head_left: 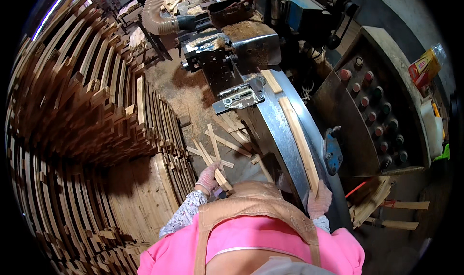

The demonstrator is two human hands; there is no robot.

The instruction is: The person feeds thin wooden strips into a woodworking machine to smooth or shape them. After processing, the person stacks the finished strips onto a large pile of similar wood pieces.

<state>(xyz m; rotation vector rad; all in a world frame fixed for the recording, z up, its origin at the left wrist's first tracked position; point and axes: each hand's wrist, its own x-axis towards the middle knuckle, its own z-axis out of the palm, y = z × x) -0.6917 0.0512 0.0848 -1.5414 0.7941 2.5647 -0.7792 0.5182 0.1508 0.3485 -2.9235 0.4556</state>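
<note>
My left hand (208,178), in a pinkish knit glove, is closed round a couple of light wooden strips (223,180) held beside the machine bed. A long wooden strip (298,137) lies along the shiny metal bed (280,135). At its near end, my gloved right hand (319,201) has its fingers closed on the wood. Ahead of that strip, a shorter-looking wooden piece (271,81) runs toward the machine's metal hood (256,43); its far end is hidden. A metal guide bracket (240,96) sits at the bed's left edge.
Tall stacks of wooden strips (72,91) fill the left side. Loose offcuts (222,144) and sawdust lie on the floor. At the right stand a control panel (372,106) with several buttons and a blue clamp (332,151). A ribbed hose (157,9) curves behind.
</note>
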